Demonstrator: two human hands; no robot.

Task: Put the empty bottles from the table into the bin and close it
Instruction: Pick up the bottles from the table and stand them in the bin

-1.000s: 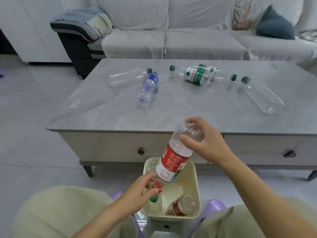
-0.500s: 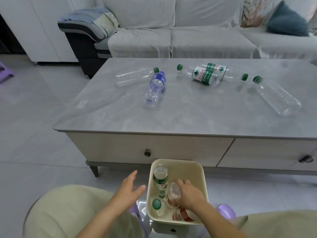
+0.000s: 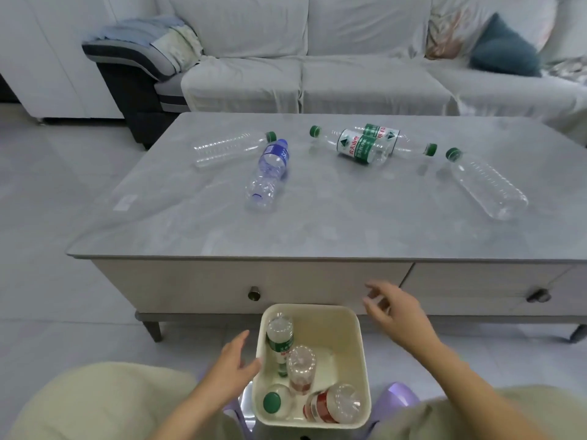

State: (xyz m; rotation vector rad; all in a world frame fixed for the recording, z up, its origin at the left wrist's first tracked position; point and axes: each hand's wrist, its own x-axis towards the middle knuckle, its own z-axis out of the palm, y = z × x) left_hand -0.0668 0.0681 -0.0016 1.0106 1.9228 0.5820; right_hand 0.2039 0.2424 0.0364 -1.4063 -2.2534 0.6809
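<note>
Five left on table [image 3: 317, 223]: all lying flat, up and beyond both hands.
right hand [image 3: 398, 315]: spread, empty, above bin [image 3: 360, 369].
left hand [image 3: 232, 365]: spread, empty, touching bin's left rim.
nearest: blue-label bottle [image 3: 268, 174], ahead-left, long axis toward the left hand.

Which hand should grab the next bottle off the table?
Probably the right hand: it is empty, open and raised toward the table. The left hand sits low, against the bin.

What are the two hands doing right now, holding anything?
Left hand: open, empty, beside the bin.
Right hand: open, empty, lifted above the bin's far right corner.
</note>
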